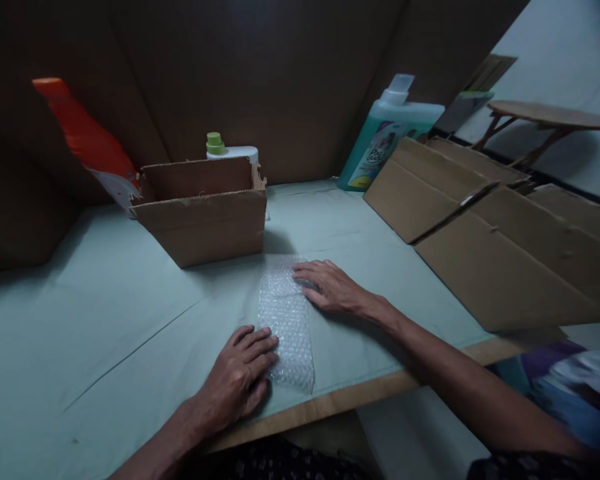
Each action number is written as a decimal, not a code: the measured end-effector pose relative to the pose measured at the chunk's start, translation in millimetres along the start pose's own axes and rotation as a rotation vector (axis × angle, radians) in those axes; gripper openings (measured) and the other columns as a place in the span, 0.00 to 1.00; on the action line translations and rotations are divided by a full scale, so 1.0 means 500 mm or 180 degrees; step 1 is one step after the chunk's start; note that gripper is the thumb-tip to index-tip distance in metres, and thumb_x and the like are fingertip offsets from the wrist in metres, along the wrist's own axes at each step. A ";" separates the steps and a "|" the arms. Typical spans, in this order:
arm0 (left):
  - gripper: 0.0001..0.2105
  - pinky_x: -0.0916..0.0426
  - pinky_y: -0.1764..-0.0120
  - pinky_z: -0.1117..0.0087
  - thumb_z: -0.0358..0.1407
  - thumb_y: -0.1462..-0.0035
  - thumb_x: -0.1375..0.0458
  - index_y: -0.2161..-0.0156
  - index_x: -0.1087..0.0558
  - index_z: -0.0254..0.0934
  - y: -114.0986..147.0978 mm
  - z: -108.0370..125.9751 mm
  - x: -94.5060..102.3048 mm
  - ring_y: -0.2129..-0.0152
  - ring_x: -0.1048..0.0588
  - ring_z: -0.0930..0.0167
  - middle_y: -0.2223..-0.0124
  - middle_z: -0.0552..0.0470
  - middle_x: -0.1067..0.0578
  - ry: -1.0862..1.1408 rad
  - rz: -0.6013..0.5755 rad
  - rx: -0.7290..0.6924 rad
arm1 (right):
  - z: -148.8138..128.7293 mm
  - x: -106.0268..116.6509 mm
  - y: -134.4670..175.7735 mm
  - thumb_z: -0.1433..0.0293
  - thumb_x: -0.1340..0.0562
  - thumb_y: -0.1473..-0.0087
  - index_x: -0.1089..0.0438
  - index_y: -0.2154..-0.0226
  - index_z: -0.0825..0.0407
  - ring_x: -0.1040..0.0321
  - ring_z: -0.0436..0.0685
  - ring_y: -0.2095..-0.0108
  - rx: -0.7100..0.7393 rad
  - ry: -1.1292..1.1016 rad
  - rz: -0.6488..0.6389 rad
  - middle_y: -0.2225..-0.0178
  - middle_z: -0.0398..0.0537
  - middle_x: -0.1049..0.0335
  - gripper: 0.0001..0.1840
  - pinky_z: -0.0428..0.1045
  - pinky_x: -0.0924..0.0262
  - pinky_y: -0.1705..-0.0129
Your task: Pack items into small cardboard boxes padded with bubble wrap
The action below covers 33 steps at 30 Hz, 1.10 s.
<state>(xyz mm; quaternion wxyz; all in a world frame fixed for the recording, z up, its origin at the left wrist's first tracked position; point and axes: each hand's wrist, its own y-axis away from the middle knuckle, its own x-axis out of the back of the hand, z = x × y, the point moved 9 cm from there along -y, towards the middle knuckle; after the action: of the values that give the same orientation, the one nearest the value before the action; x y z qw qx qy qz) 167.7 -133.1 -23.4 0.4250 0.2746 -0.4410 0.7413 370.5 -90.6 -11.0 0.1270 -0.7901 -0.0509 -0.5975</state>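
Note:
A narrow strip of clear bubble wrap (286, 320) lies flat on the pale green cloth, running from near the table's front edge toward an open cardboard box (215, 230). My left hand (245, 370) rests at the strip's lower left side, its fingertips on the plastic and its fingers stretched out. Farther up, my right hand (330, 287) touches the right edge of the wrap with extended fingers. Neither hand is wrapped around anything. What the cardboard box holds, if anything, is hidden behind its front wall.
Behind the box stand an orange bottle (93, 143) and a white bottle with a green cap (215, 143). A green liquid bottle (375, 143) stands back right beside closed-looking cardboard boxes (520, 253). Dark cardboard panels (270, 87) rise behind. The wooden table edge (340, 400) runs in front.

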 end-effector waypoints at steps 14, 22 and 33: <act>0.15 0.29 0.61 0.61 0.22 0.43 0.48 0.52 0.31 0.36 -0.005 0.018 0.040 0.65 0.23 0.66 0.63 0.46 0.21 0.1054 0.0528 -0.0120 | 0.079 0.070 -0.058 0.67 0.44 0.38 0.23 0.61 0.52 0.27 0.56 0.65 -0.1035 -0.1148 0.0781 0.65 0.46 0.21 0.14 0.49 0.35 0.61; 0.17 0.29 0.58 0.59 0.27 0.43 0.45 0.47 0.33 0.36 -0.013 0.004 0.030 0.60 0.25 0.64 0.58 0.44 0.22 0.0831 0.0437 0.0189 | 0.117 0.040 -0.100 0.69 0.38 0.45 0.30 0.43 0.55 0.37 0.69 0.41 -0.1368 -0.0473 0.1104 0.39 0.62 0.34 0.26 0.64 0.44 0.41; 0.17 0.27 0.63 0.66 0.28 0.38 0.45 0.44 0.34 0.40 -0.002 -0.013 0.022 0.66 0.24 0.68 0.60 0.48 0.21 0.0552 0.0481 0.0437 | -0.050 0.020 0.117 0.63 0.37 0.41 0.33 0.41 0.49 0.29 0.63 0.47 -0.0646 -0.1883 0.0261 0.45 0.56 0.27 0.26 0.62 0.33 0.47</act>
<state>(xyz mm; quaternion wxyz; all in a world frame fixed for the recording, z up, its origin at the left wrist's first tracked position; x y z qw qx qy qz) 162.9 -122.6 -17.2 0.3847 0.2039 -0.3703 0.8206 363.7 -154.0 -3.0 0.0512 -0.9397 0.0062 -0.3381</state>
